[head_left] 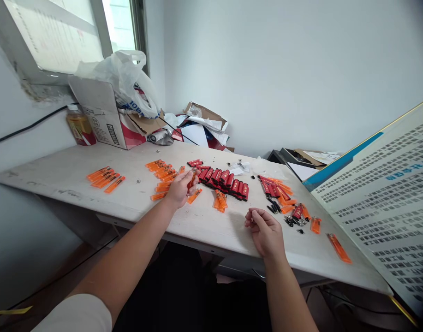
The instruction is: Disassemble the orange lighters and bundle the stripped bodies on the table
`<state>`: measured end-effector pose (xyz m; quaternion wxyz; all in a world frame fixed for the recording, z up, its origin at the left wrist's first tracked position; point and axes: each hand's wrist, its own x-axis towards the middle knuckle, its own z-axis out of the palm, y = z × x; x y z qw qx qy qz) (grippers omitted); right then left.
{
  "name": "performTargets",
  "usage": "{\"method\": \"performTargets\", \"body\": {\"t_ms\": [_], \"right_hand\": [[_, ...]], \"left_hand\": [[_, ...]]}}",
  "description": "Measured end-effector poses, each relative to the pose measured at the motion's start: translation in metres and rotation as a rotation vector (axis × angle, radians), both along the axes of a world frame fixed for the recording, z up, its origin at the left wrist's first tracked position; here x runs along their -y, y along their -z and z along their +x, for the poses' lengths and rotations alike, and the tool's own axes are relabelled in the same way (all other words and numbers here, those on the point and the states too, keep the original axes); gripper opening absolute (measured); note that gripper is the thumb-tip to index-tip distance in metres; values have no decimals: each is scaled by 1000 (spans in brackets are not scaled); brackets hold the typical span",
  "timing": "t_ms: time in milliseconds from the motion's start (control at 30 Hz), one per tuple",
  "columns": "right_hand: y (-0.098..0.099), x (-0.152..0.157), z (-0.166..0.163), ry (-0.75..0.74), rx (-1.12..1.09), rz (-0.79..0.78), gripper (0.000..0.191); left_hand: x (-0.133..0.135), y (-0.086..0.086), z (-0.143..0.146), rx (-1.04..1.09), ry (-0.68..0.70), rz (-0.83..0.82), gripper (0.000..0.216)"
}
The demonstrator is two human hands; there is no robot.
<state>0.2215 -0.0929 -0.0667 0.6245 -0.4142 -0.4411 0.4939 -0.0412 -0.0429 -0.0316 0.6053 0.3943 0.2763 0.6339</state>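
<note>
My left hand [180,188] reaches out over the white table [135,203] and is closed on an orange lighter [192,179], beside a scatter of orange lighter bodies [163,175]. My right hand [265,230] hovers near the table's front edge with fingers curled loosely inward; whether anything is in them is hidden. A row of red lighters [225,180] lies just beyond the left hand. A pair of orange lighters [220,201] lies between the hands. Red and orange pieces with small black parts [283,203] lie to the right of my right hand.
A separate pile of orange lighters [105,177] lies at the table's left. A cardboard box [104,115] with a plastic bag, a jar [80,127] and paper clutter stand at the back. A large printed board [384,198] leans at the right, with one orange lighter [338,247] beside it.
</note>
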Motion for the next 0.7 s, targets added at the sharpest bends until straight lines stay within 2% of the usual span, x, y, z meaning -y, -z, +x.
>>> {"method": "performTargets", "body": {"t_ms": [700], "right_hand": [[0,0,0,5,6,4,30]], "left_hand": [[-1,1,3,-42,-74,-34,35]]}}
